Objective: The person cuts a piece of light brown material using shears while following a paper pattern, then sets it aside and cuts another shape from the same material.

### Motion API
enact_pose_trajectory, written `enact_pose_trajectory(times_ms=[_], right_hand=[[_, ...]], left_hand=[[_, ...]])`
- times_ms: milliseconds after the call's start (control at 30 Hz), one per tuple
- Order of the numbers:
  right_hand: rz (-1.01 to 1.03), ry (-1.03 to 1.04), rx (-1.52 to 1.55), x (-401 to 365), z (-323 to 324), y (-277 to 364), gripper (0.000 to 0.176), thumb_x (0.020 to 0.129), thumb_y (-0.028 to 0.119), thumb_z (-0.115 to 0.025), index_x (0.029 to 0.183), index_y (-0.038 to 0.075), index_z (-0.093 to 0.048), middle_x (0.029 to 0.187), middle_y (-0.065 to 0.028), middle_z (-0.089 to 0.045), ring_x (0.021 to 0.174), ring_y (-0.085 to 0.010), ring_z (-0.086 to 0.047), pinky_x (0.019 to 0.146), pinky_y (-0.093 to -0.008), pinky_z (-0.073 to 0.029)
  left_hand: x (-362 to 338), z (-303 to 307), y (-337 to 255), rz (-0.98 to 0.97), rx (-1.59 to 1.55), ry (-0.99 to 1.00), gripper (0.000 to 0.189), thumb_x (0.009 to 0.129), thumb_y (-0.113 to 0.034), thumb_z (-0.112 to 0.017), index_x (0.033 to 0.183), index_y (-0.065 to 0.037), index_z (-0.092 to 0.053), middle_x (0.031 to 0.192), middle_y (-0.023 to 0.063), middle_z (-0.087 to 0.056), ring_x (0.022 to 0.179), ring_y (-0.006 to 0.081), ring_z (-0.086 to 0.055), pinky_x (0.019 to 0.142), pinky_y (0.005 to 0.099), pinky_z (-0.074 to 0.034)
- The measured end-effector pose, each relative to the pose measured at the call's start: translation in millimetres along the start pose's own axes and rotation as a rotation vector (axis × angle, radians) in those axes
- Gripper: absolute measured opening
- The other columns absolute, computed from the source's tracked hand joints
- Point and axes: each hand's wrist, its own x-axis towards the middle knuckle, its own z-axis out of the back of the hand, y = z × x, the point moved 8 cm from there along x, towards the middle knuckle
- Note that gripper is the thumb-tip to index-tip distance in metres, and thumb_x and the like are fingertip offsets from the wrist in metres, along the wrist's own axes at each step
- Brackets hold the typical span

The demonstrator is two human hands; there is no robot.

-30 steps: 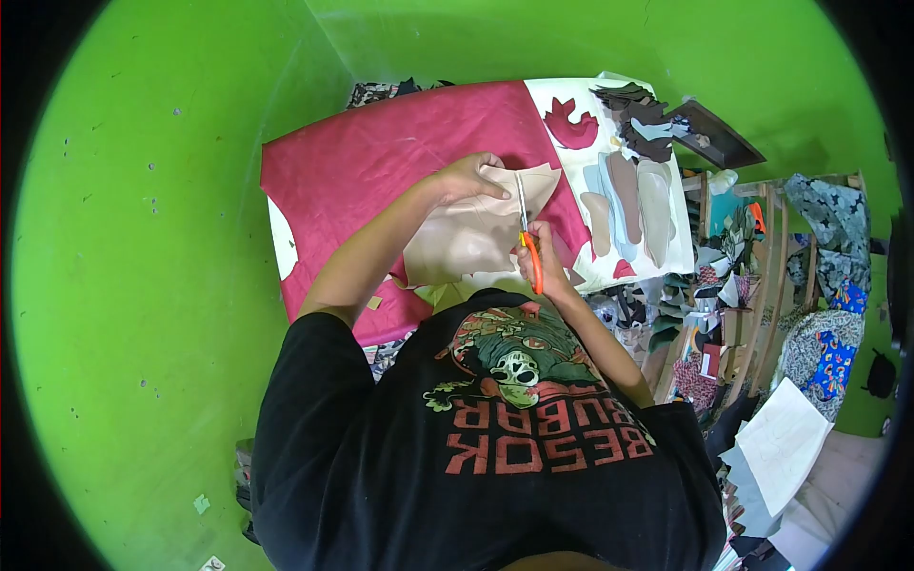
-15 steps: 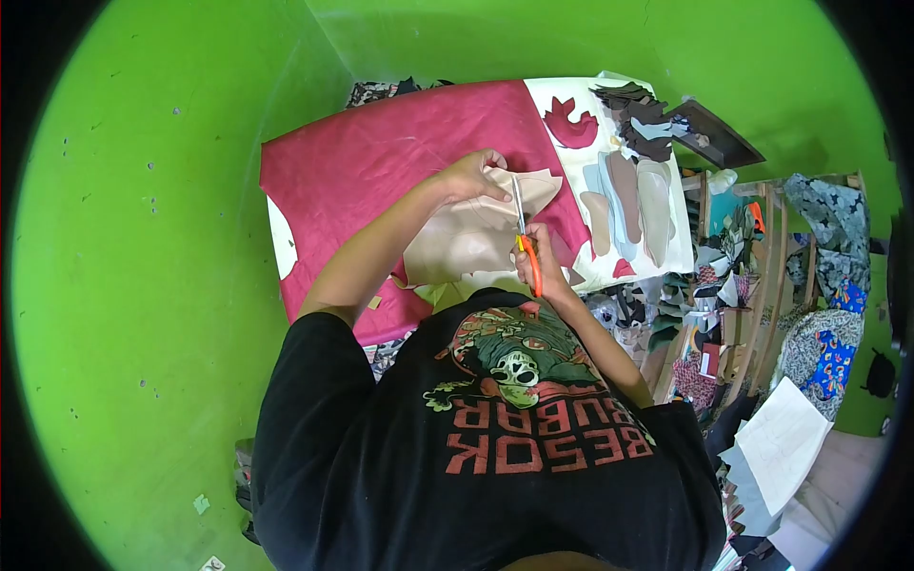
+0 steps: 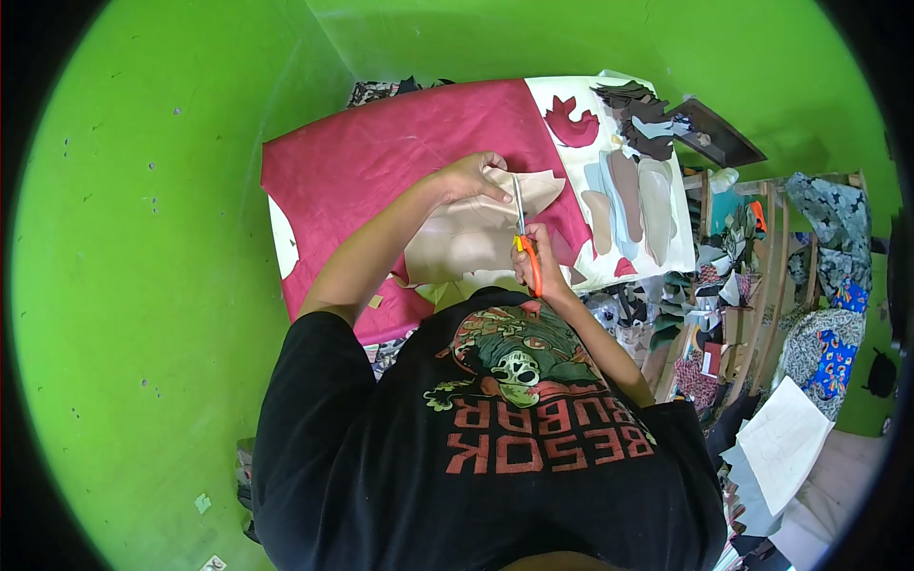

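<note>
A beige sheet of material (image 3: 462, 238) lies partly raised over a large red sheet (image 3: 381, 143) on the table. My left hand (image 3: 476, 178) is closed on the beige sheet's upper edge, thumb on top. My right hand (image 3: 539, 259) is wrapped round the orange and yellow handles of the scissors (image 3: 520, 221). Their blades point away from me and lie at the beige sheet, just right of my left fingertips. Whether the blades are parted is too small to tell.
Right of the red sheet, a white surface (image 3: 682, 249) bears a red scrap (image 3: 571, 124), brown, grey and beige cut pieces (image 3: 655, 205), and a dark stack (image 3: 647, 133). A dark tray (image 3: 719, 133) sits beyond. Wooden racks (image 3: 769, 285) with fabric scraps stand at the right, by green walls.
</note>
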Motion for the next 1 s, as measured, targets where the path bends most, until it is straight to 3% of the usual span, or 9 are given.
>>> enact_pose_trajectory(times_ms=[133,200,433,633,700,733,900,1000], right_hand=[[0.011,0.053,-0.042,1,0,-4,0.048,0.105,0.042,-0.057,0.126,0.01,-0.029,0.082,-0.0031,-0.046,0.058,-0.0098,-0.046,0.049,-0.0259,-0.044],[0.109,0.065,-0.044,4,-2,0,0.052,0.104,0.047,-0.058,0.128,0.011,-0.028,0.084,-0.0036,-0.046,0.06,-0.0104,-0.047,0.052,-0.0266,-0.045],[0.057,0.041,-0.023,3,-6,3,0.059,0.103,0.056,-0.054,0.129,0.01,-0.028,0.086,-0.0046,-0.047,0.06,-0.011,-0.047,0.052,-0.0272,-0.045],[-0.005,0.034,-0.103,3,-3,7,0.055,0.105,0.051,-0.052,0.127,0.007,-0.028,0.085,-0.0043,-0.048,0.059,-0.0111,-0.048,0.05,-0.0269,-0.045],[-0.054,0.023,-0.068,2,0,3,0.048,0.1,0.019,-0.065,0.13,0.007,-0.03,0.087,-0.0038,-0.051,0.064,-0.0108,-0.05,0.055,-0.0272,-0.046],[-0.053,0.023,-0.067,3,0,3,0.048,0.1,0.019,-0.065,0.13,0.007,-0.03,0.087,-0.0038,-0.051,0.064,-0.0108,-0.05,0.055,-0.0272,-0.046],[0.127,-0.087,-0.342,7,5,10,0.06,0.093,0.025,-0.077,0.128,0.004,-0.033,0.093,-0.0078,-0.049,0.084,-0.0184,-0.049,0.078,-0.0354,-0.046],[0.213,-0.12,-0.387,5,7,25,0.058,0.094,0.024,-0.076,0.127,0.004,-0.033,0.096,-0.0094,-0.048,0.086,-0.02,-0.048,0.08,-0.0373,-0.046]], left_hand=[[-1,0,-2,-0.011,-0.045,0.024,0.083,0.064,-0.021,-0.099,0.133,0.0,-0.056,0.124,0.0118,-0.062,0.119,0.0229,-0.057,0.102,0.0318,-0.045],[-1,-3,-4,-0.027,-0.014,0.041,0.082,0.064,-0.02,-0.099,0.132,0.0,-0.057,0.123,0.0112,-0.061,0.117,0.0223,-0.057,0.102,0.0315,-0.045],[-4,-6,-9,-0.018,0.032,0.059,0.078,0.065,-0.02,-0.099,0.128,-0.002,-0.058,0.12,0.0097,-0.061,0.114,0.0206,-0.056,0.1,0.0315,-0.045],[-3,-1,-5,-0.012,0.018,0.026,0.077,0.066,-0.02,-0.099,0.128,-0.002,-0.058,0.119,0.0094,-0.061,0.114,0.0208,-0.057,0.1,0.0318,-0.045],[-5,-1,-7,-0.004,0.028,0.041,0.077,0.066,-0.021,-0.099,0.128,-0.002,-0.058,0.12,0.0096,-0.061,0.115,0.021,-0.057,0.1,0.0319,-0.045],[-5,-3,-7,0.002,0.037,0.056,0.077,0.065,-0.021,-0.099,0.128,-0.002,-0.058,0.121,0.0099,-0.061,0.115,0.0211,-0.057,0.101,0.032,-0.045],[-3,-3,-2,-0.014,0.026,0.056,0.077,0.066,-0.022,-0.098,0.128,-0.002,-0.059,0.121,0.0098,-0.062,0.116,0.0216,-0.057,0.102,0.0321,-0.045],[-3,-2,-5,-0.063,0.028,0.029,0.076,0.066,-0.021,-0.098,0.129,-0.002,-0.059,0.119,0.0091,-0.063,0.114,0.0214,-0.058,0.101,0.0319,-0.045]])
